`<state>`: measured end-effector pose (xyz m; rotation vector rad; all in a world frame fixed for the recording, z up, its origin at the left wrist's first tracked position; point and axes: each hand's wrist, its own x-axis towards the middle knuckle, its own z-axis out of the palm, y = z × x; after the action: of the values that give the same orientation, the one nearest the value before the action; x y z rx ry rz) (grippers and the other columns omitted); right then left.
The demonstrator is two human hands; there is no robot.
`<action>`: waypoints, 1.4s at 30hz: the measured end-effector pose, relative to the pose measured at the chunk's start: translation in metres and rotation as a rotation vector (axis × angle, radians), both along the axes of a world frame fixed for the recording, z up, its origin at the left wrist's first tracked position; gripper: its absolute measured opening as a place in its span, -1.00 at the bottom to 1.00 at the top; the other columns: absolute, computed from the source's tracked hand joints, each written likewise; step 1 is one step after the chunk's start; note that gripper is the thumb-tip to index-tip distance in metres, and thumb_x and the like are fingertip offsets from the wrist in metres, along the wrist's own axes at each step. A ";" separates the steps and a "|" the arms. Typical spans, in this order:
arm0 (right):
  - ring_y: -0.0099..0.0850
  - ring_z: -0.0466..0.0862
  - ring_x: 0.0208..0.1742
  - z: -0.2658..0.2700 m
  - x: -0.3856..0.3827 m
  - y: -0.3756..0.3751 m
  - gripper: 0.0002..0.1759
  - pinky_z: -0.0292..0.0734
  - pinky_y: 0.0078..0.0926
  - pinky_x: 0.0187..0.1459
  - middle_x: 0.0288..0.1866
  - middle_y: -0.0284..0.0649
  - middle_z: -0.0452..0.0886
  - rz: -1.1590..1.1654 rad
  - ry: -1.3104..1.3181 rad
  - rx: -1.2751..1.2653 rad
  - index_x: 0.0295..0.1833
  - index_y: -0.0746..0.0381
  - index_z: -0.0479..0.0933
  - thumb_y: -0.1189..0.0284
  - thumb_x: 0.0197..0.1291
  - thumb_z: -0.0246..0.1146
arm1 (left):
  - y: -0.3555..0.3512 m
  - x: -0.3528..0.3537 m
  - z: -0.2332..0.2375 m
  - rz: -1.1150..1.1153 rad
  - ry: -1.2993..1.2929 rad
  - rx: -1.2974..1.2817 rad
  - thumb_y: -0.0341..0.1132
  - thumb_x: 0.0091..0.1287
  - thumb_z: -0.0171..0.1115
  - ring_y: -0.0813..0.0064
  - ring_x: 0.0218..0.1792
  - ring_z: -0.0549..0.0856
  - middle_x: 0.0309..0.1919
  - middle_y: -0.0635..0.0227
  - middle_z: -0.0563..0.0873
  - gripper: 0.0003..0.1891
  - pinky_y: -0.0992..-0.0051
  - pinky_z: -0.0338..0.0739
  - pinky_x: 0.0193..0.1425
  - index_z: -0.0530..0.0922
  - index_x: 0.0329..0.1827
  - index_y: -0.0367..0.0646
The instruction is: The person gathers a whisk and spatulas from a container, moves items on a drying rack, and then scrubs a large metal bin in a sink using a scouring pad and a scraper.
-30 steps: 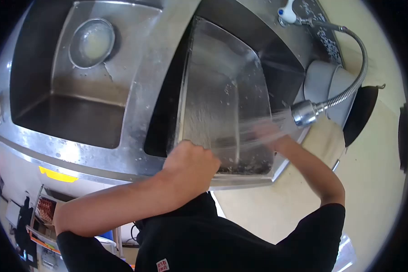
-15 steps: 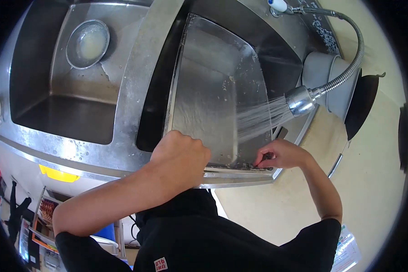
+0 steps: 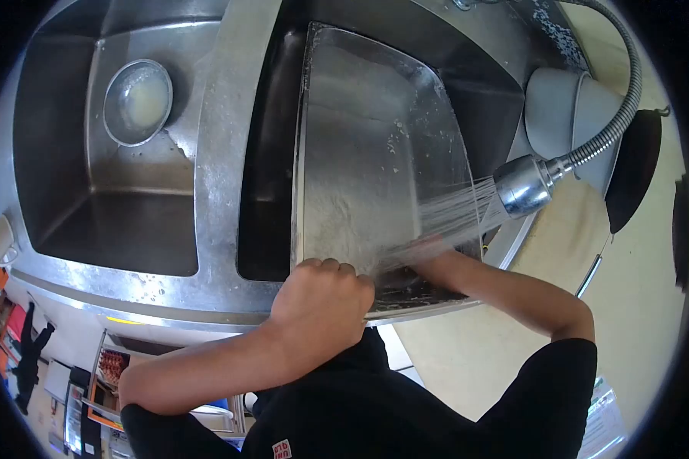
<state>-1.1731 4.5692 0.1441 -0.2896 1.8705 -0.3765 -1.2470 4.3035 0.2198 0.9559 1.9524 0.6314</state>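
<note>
A large metal baking tray (image 3: 360, 161) lies in the right sink basin, wet, with pale residue specks on it. My left hand (image 3: 325, 298) is closed round the tray's near edge at its left corner. My right hand (image 3: 429, 252) is over the near right part of the tray, in the water. Spray and motion blur its fingers, so I cannot make out whether it holds anything. From the right, a chrome spray head (image 3: 522, 187) on a flexible hose (image 3: 631, 99) sends water across the tray toward my right hand.
In the left sink basin (image 3: 142, 229) sits a round metal bowl (image 3: 138, 103) with cloudy liquid. A steel divider (image 3: 226, 145) separates the basins. Right of the sink stand pale grey containers (image 3: 555, 111) and a dark pan (image 3: 635, 168).
My right hand has moved from the tray's near right edge, where it pinched something dark, inward and up under the spray. My left hand keeps its grip. The camera view has shifted slightly.
</note>
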 end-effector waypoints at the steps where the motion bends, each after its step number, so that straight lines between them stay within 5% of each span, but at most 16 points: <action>1: -0.15 0.70 0.04 0.006 -0.004 -0.006 -0.73 0.56 -0.20 0.08 -0.02 -0.11 0.74 0.003 -0.020 -0.003 0.08 0.07 0.67 0.39 0.27 0.27 | 0.001 0.000 0.001 -0.008 -0.011 -0.008 -0.20 -0.01 0.48 0.29 -0.26 0.79 -0.41 0.23 0.75 -0.75 0.35 0.66 -0.11 0.69 -0.39 -0.17; 3: -0.17 0.71 0.06 0.038 -0.024 -0.012 -0.74 0.57 -0.23 0.09 -0.02 -0.12 0.74 0.020 -0.426 0.034 0.06 0.08 0.69 0.41 0.26 0.29 | -0.001 0.003 -0.002 0.005 -0.022 0.005 -0.20 -0.01 0.48 0.30 -0.26 0.79 -0.41 0.23 0.75 -0.75 0.35 0.66 -0.11 0.69 -0.39 -0.17; 6: -0.23 0.72 0.04 0.059 -0.055 0.004 -0.74 0.55 -0.29 0.10 -0.04 -0.10 0.74 -0.163 -0.590 -0.119 0.05 0.15 0.65 0.41 0.26 0.28 | -0.004 0.000 -0.001 0.001 -0.028 0.010 -0.20 0.01 0.46 0.30 -0.27 0.78 -0.42 0.23 0.75 -0.76 0.35 0.66 -0.12 0.70 -0.39 -0.17; 9: -0.28 0.68 0.14 0.041 -0.046 0.020 -0.67 0.53 -0.31 0.14 0.09 -0.15 0.71 0.150 -0.662 0.101 0.16 0.11 0.63 0.36 0.29 0.28 | -0.001 0.001 -0.002 -0.008 -0.017 0.014 -0.21 0.03 0.44 0.30 -0.28 0.78 -0.42 0.23 0.74 -0.78 0.35 0.66 -0.13 0.70 -0.40 -0.17; 12: -0.27 0.67 0.17 0.020 -0.036 -0.017 -0.65 0.52 -0.32 0.14 0.11 -0.17 0.70 -0.079 -0.581 0.273 0.21 0.12 0.61 0.34 0.35 0.23 | 0.002 0.000 -0.001 -0.034 -0.033 0.009 -0.22 0.04 0.42 0.30 -0.28 0.78 -0.42 0.23 0.74 -0.79 0.35 0.65 -0.14 0.71 -0.40 -0.17; 15: -0.22 0.70 0.02 -0.031 0.015 0.040 -0.72 0.53 -0.33 0.11 -0.04 -0.15 0.73 0.182 -0.041 -0.248 0.12 0.16 0.63 0.36 0.41 0.15 | 0.003 0.000 -0.004 -0.022 -0.036 0.001 -0.22 0.02 0.43 0.31 -0.28 0.78 -0.43 0.23 0.74 -0.80 0.36 0.65 -0.15 0.70 -0.41 -0.17; 17: -0.21 0.70 -0.05 -0.057 0.051 0.062 -0.75 0.55 -0.29 0.07 -0.10 -0.15 0.73 -0.576 0.032 -0.375 0.08 0.16 0.63 0.38 0.40 0.14 | 0.002 0.003 -0.003 -0.005 -0.024 0.031 -0.27 0.03 0.39 0.33 -0.32 0.78 -0.46 0.24 0.74 -0.86 0.37 0.64 -0.19 0.70 -0.45 -0.15; 20: -0.24 0.71 -0.07 -0.066 0.033 0.072 -0.78 0.57 -0.26 0.03 -0.12 -0.18 0.73 -0.702 0.075 -0.253 0.03 0.16 0.65 0.40 0.36 0.18 | 0.000 0.004 -0.005 0.025 0.020 0.075 -0.36 0.07 0.30 0.36 -0.38 0.77 -0.51 0.25 0.74 -0.92 0.40 0.62 -0.26 0.69 -0.54 -0.11; 25: -0.28 0.72 -0.07 -0.007 -0.006 0.076 -0.82 0.58 -0.26 0.00 -0.12 -0.21 0.74 -0.371 -0.016 -0.197 -0.04 0.16 0.67 0.41 0.30 0.24 | 0.001 0.002 -0.004 -0.041 -0.033 0.030 -0.26 0.01 0.41 0.32 -0.31 0.78 -0.44 0.22 0.75 -0.84 0.37 0.64 -0.19 0.70 -0.47 -0.16; 29: -0.31 0.73 -0.07 0.000 -0.053 0.115 -0.85 0.60 -0.27 -0.02 -0.12 -0.24 0.75 -0.388 -0.037 -0.074 -0.10 0.16 0.69 0.43 0.25 0.30 | 0.000 0.007 -0.004 0.007 -0.014 0.096 -0.32 0.04 0.35 0.31 -0.35 0.77 -0.47 0.20 0.75 -0.90 0.37 0.63 -0.22 0.71 -0.48 -0.15; 33: -0.26 0.70 -0.17 0.082 -0.067 0.035 -0.95 0.59 -0.31 -0.05 -0.23 -0.25 0.71 0.273 -0.353 0.067 -0.26 0.17 0.68 0.45 0.16 0.37 | -0.001 0.002 -0.004 -0.021 0.005 0.092 -0.34 0.04 0.34 0.30 -0.37 0.77 -0.49 0.20 0.74 -0.92 0.38 0.63 -0.25 0.71 -0.50 -0.15; 34: -0.20 0.70 -0.15 0.080 -0.075 0.045 -0.89 0.59 -0.30 -0.05 -0.22 -0.21 0.71 0.272 -0.416 0.150 -0.21 0.14 0.69 0.44 0.12 0.39 | -0.001 0.002 -0.005 -0.031 0.004 0.094 -0.34 0.03 0.34 0.30 -0.37 0.77 -0.49 0.20 0.75 -0.91 0.38 0.63 -0.26 0.70 -0.50 -0.15; 37: -0.23 0.72 -0.02 0.036 -0.053 0.104 -0.86 0.58 -0.27 0.00 -0.10 -0.20 0.74 0.055 0.313 0.092 -0.15 0.12 0.70 0.44 0.15 0.35 | 0.001 0.007 -0.008 -0.020 0.010 0.116 -0.34 0.03 0.34 0.30 -0.37 0.77 -0.48 0.19 0.75 -0.91 0.39 0.62 -0.26 0.70 -0.50 -0.15; 39: -0.23 0.71 0.06 -0.012 -0.033 0.150 -0.80 0.58 -0.28 0.07 -0.02 -0.17 0.74 -0.053 0.387 -0.035 -0.07 0.11 0.71 0.42 0.18 0.32 | 0.001 0.008 -0.010 -0.013 0.010 0.123 -0.33 0.03 0.34 0.31 -0.37 0.77 -0.48 0.18 0.75 -0.91 0.39 0.63 -0.25 0.70 -0.51 -0.14; 41: -0.21 0.69 0.11 -0.015 -0.023 0.144 -0.72 0.56 -0.29 0.15 0.04 -0.15 0.73 0.207 0.524 -0.068 0.03 0.12 0.70 0.39 0.20 0.30 | 0.000 0.009 -0.008 -0.011 -0.007 0.109 -0.31 0.06 0.34 0.30 -0.35 0.78 -0.47 0.17 0.76 -0.89 0.37 0.63 -0.23 0.70 -0.49 -0.15; 42: -0.19 0.68 0.12 0.003 -0.017 0.115 -0.67 0.54 -0.29 0.20 0.06 -0.13 0.72 0.517 0.633 -0.017 0.08 0.13 0.69 0.37 0.20 0.30 | 0.000 0.007 -0.007 -0.022 -0.010 0.100 -0.29 0.08 0.34 0.28 -0.34 0.79 -0.46 0.16 0.76 -0.87 0.36 0.64 -0.22 0.70 -0.47 -0.16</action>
<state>-1.1906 4.6844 0.1468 -0.9674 2.3012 0.0717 -1.2404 4.3038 0.2130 1.0320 1.9139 0.7259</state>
